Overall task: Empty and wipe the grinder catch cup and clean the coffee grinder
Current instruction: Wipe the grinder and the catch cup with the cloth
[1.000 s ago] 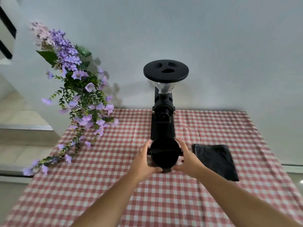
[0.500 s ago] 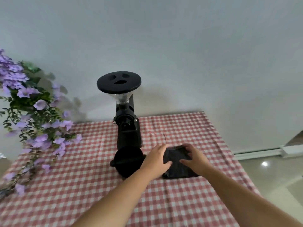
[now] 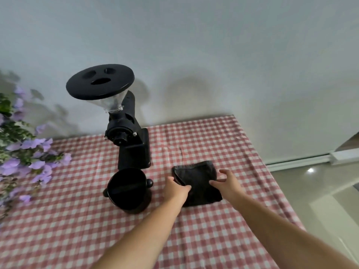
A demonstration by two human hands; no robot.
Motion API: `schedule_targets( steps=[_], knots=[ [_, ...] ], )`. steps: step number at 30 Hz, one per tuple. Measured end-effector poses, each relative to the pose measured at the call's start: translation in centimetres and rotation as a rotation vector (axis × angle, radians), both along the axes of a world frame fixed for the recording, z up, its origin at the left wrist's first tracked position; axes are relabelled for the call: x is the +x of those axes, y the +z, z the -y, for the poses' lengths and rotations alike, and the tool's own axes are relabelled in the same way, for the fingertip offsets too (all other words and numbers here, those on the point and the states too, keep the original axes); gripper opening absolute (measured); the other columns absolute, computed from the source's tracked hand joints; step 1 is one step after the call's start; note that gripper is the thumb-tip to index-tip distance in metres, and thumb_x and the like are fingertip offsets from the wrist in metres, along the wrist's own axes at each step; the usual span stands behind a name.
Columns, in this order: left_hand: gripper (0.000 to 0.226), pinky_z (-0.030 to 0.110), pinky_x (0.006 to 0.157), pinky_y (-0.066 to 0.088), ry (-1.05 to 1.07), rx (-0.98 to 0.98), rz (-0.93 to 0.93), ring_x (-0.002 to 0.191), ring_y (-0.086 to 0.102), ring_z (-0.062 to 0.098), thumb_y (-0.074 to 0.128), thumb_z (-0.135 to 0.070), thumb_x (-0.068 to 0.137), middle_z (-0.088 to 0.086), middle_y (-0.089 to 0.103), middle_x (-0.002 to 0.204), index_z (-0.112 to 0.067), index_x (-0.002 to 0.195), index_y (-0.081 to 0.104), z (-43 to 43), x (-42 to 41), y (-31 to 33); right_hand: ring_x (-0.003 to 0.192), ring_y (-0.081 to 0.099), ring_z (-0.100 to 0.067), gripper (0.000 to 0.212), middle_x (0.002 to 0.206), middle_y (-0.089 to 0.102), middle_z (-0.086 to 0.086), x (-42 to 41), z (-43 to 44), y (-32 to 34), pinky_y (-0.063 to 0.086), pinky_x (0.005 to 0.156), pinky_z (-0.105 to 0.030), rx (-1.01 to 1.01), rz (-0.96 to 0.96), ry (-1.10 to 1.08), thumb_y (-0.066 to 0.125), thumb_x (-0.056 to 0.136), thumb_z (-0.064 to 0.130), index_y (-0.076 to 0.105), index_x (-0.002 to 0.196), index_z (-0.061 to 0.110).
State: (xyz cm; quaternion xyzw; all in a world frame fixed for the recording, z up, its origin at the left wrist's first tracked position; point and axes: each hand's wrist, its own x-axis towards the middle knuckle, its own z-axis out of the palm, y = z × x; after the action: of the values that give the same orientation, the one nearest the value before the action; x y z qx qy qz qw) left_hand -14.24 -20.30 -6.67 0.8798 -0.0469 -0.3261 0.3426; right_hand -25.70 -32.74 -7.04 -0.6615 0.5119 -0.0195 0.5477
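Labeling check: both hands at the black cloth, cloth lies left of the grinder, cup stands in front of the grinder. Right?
One error: the cloth lies right of the grinder, not left, as the head view shows. The rest holds: left hand and right hand are both at the cloth, and the cup stands in front of the grinder.

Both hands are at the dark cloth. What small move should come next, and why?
Probably grip the cloth and lift it. The left hand and the right hand are open at its two edges, it lies on the tablecloth, and the catch cup stands upright to its left, ready for wiping.
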Motion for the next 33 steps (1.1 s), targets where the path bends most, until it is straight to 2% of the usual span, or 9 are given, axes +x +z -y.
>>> schedule_targets(
  steps=[4, 7, 10, 15, 17, 21, 26, 30, 33],
  knots=[
    [0.06, 0.031, 0.079, 0.051, 0.014, 0.05, -0.025, 0.113, 0.059, 0.028, 0.073, -0.025, 0.085, 0.009, 0.058, 0.129, -0.011, 0.135, 0.043, 0.7, 0.4, -0.4, 0.096, 0.065, -0.023, 0.056, 0.117, 0.065, -0.008, 1.4, 0.3, -0.3, 0.058, 0.072, -0.033, 0.055, -0.059, -0.026, 0.073, 0.081, 0.031, 0.052, 0.128, 0.009],
    [0.033, 0.028, 0.066, 0.051, 0.002, 0.055, -0.045, 0.097, 0.064, 0.025, 0.066, -0.019, 0.089, 0.011, 0.065, 0.114, -0.006, 0.118, 0.059, 0.7, 0.6, -0.4, 0.086, 0.069, -0.024, 0.03, 0.095, 0.072, -0.008, 2.0, 0.2, -0.2, 0.059, 0.08, -0.041, 0.134, 0.001, -0.03, 0.071, 0.083, 0.024, 0.068, 0.107, 0.006],
    [0.007, 0.029, 0.064, 0.047, -0.063, 0.031, 0.001, 0.081, 0.063, 0.021, 0.061, -0.016, 0.09, 0.008, 0.069, 0.097, -0.01, 0.092, 0.064, 0.5, 0.6, -0.2, 0.092, 0.067, -0.024, 0.021, 0.096, 0.07, -0.007, 2.1, 0.0, 0.7, 0.057, 0.085, -0.04, 0.121, 0.106, -0.048, 0.065, 0.087, 0.018, 0.067, 0.106, 0.01],
    [0.019, 0.025, 0.07, 0.048, -0.097, -0.131, -0.05, 0.09, 0.062, 0.019, 0.064, -0.021, 0.092, 0.002, 0.067, 0.104, -0.012, 0.108, 0.062, 0.3, 0.5, 1.0, 0.087, 0.066, -0.017, 0.008, 0.09, 0.069, -0.003, 2.0, -0.4, 4.8, 0.055, 0.069, -0.028, 0.007, 0.32, -0.029, 0.062, 0.089, 0.014, 0.066, 0.087, 0.021],
    [0.019, 0.03, 0.082, 0.054, -0.097, -0.211, -0.061, 0.096, 0.064, 0.02, 0.064, -0.021, 0.092, 0.003, 0.067, 0.107, -0.013, 0.11, 0.061, -0.1, 0.5, 1.8, 0.086, 0.065, -0.014, 0.009, 0.089, 0.068, 0.0, 2.2, -0.6, 6.7, 0.054, 0.066, -0.024, -0.065, 0.375, -0.011, 0.063, 0.089, 0.014, 0.066, 0.089, 0.022],
    [0.024, 0.035, 0.087, 0.056, -0.075, -0.292, -0.06, 0.091, 0.068, 0.018, 0.064, -0.02, 0.092, 0.003, 0.07, 0.103, -0.012, 0.114, 0.063, -1.4, 0.9, 4.0, 0.097, 0.065, -0.018, 0.014, 0.107, 0.066, 0.0, 3.0, -1.6, 9.7, 0.058, 0.08, -0.034, -0.147, 0.497, 0.003, 0.064, 0.087, 0.012, 0.067, 0.09, 0.025],
    [0.01, 0.024, 0.074, 0.055, -0.153, -0.217, 0.154, 0.084, 0.069, 0.013, 0.061, -0.025, 0.094, 0.0, 0.071, 0.092, -0.016, 0.095, 0.064, -5.3, 2.4, 7.6, 0.093, 0.065, -0.018, 0.011, 0.096, 0.069, -0.003, 5.4, -4.2, 12.5, 0.056, 0.077, -0.033, -0.176, 0.561, 0.064, 0.057, 0.092, 0.014, 0.064, 0.094, 0.023],
    [0.015, 0.022, 0.074, 0.051, -0.172, -0.229, 0.491, 0.082, 0.064, 0.007, 0.063, -0.03, 0.091, -0.01, 0.067, 0.09, -0.024, 0.106, 0.062, -10.9, 4.8, 8.7, 0.085, 0.062, -0.013, 0.015, 0.094, 0.065, 0.0, 8.0, -7.4, 12.7, 0.045, 0.06, -0.021, -0.332, 0.478, 0.169, 0.056, 0.093, 0.018, 0.06, 0.107, 0.016],
    [0.037, 0.023, 0.081, 0.052, -0.167, -0.153, 0.633, 0.095, 0.058, 0.005, 0.07, -0.036, 0.085, -0.012, 0.061, 0.108, -0.028, 0.118, 0.055, -15.4, 7.2, 7.4, 0.079, 0.059, -0.007, 0.02, 0.092, 0.063, 0.004, 9.7, -10.0, 12.4, 0.046, 0.058, -0.022, -0.4, 0.433, 0.229, 0.055, 0.093, 0.02, 0.058, 0.113, 0.018]
  ],
)
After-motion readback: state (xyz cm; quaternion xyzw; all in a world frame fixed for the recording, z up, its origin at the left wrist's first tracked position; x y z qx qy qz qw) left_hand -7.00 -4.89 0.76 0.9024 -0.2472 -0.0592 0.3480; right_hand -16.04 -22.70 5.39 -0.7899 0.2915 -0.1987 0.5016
